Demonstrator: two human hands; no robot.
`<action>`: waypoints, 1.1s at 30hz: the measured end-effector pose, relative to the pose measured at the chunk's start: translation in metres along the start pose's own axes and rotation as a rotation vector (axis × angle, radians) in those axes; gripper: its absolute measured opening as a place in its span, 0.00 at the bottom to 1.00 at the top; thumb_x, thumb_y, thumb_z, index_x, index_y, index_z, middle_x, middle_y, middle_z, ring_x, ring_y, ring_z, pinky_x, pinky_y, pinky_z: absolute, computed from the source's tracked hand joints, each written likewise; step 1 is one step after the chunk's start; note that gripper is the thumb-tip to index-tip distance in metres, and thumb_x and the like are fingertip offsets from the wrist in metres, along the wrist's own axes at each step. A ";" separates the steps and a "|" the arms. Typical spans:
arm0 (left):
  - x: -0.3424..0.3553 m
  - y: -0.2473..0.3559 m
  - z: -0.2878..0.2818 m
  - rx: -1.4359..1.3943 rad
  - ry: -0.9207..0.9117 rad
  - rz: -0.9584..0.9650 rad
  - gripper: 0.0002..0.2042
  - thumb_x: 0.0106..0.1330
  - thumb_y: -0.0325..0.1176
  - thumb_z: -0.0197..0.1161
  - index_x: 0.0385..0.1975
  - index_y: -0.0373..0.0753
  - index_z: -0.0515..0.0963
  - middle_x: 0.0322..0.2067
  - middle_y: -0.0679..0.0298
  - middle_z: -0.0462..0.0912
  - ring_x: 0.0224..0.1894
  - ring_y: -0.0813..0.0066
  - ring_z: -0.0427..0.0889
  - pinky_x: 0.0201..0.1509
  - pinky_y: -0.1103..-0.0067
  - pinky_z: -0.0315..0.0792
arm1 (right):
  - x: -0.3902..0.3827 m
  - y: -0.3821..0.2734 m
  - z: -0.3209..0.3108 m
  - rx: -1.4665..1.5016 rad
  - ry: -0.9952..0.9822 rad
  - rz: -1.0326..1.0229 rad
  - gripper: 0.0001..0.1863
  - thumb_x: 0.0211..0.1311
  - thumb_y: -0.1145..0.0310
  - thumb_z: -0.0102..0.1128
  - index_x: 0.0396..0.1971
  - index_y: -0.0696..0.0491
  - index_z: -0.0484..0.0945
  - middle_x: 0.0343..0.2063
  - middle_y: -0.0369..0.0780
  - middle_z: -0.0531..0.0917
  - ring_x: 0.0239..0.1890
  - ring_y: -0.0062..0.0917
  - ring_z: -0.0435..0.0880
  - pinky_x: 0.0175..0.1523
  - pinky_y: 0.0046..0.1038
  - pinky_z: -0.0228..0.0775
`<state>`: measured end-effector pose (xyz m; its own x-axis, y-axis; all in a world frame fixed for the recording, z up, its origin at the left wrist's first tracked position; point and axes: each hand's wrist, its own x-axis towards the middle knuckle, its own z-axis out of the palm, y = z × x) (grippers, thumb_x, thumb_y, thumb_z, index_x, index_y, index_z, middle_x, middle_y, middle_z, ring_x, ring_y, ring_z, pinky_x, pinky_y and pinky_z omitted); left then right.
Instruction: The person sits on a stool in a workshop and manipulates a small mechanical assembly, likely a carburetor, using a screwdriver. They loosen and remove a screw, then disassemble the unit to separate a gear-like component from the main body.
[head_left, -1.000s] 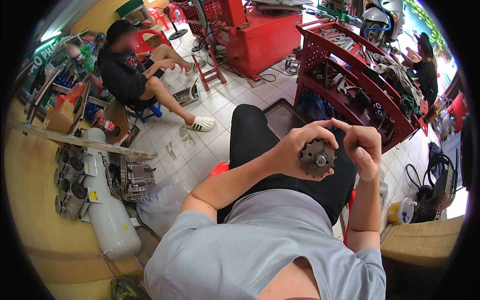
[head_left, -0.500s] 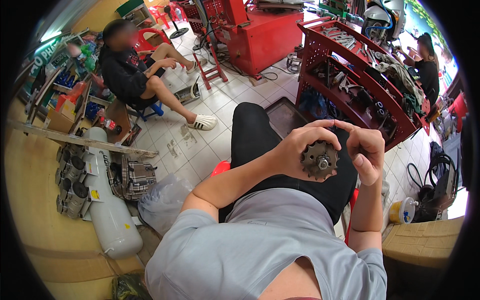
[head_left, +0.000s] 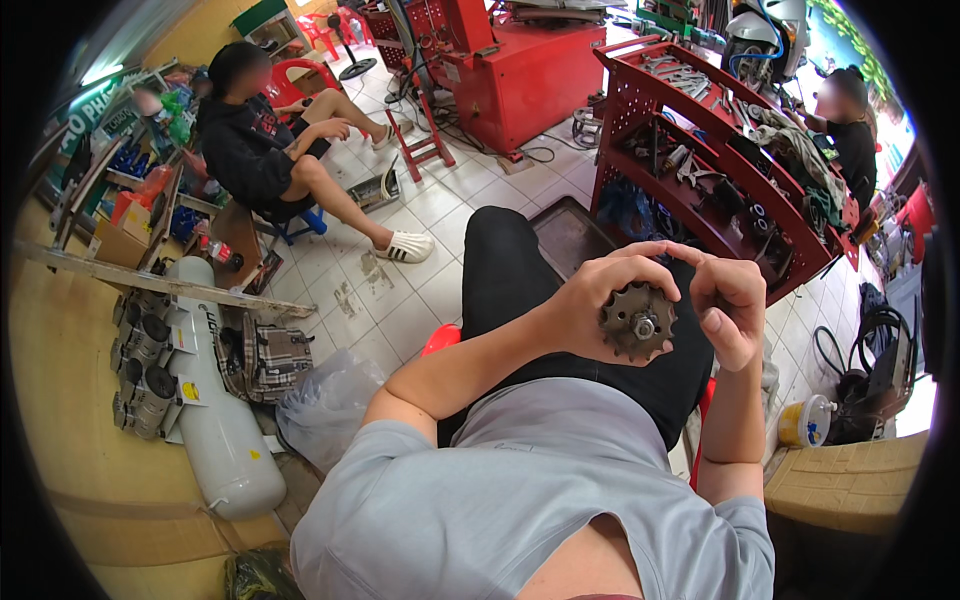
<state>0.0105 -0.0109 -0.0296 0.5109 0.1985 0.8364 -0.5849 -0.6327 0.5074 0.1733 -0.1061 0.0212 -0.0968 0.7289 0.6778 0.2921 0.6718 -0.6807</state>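
A dark metal sprocket point(head_left: 622, 322) with a nut and threaded end at its centre is held over my lap. My left hand point(head_left: 585, 302) wraps round it from behind, with the toothed face turned up toward me. What lies behind the sprocket is hidden by the fingers. Just to the right is my right hand point(head_left: 732, 312), its index finger stretched out so the tip meets my left index fingertip. Its other fingers are curled in, the thumb bent beside them, and nothing shows in them.
A red tool cart point(head_left: 690, 150) with wrenches stands ahead to the right, a dark tray point(head_left: 570, 228) beside it. A seated person point(head_left: 255, 150) is at the left, another person point(head_left: 855, 150) far right. A grey tank point(head_left: 225, 430) lies at left, a cardboard box point(head_left: 850, 485) at right.
Both hands and the sprocket stay nearly still, with only a slight shift to the left. The person at far right has turned the head.
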 end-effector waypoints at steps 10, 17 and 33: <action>0.004 0.005 0.000 0.054 -0.041 0.005 0.24 0.42 0.30 0.77 0.40 0.39 0.74 0.29 0.67 0.81 0.31 0.74 0.83 0.66 0.61 0.62 | 0.000 -0.005 0.002 -0.059 0.000 -0.018 0.20 0.46 0.57 0.59 0.12 0.57 0.66 0.07 0.33 0.62 0.10 0.20 0.61 0.57 0.38 0.70; 0.004 0.004 -0.001 0.087 -0.015 0.038 0.23 0.42 0.30 0.77 0.39 0.38 0.74 0.31 0.66 0.80 0.34 0.68 0.82 0.66 0.61 0.63 | 0.002 -0.007 0.009 -0.162 -0.013 -0.070 0.18 0.46 0.57 0.58 0.12 0.57 0.67 0.07 0.35 0.62 0.11 0.26 0.63 0.55 0.40 0.71; 0.006 0.007 -0.001 0.015 0.000 0.163 0.16 0.45 0.27 0.73 0.35 0.38 0.76 0.27 0.64 0.81 0.30 0.71 0.82 0.69 0.62 0.58 | 0.002 -0.001 0.011 -0.228 -0.100 -0.394 0.17 0.50 0.57 0.58 0.16 0.57 0.72 0.10 0.37 0.70 0.13 0.30 0.71 0.60 0.46 0.68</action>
<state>0.0089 -0.0134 -0.0208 0.4099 0.0926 0.9074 -0.6503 -0.6680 0.3619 0.1625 -0.1040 0.0200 -0.3308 0.4404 0.8346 0.4155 0.8621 -0.2902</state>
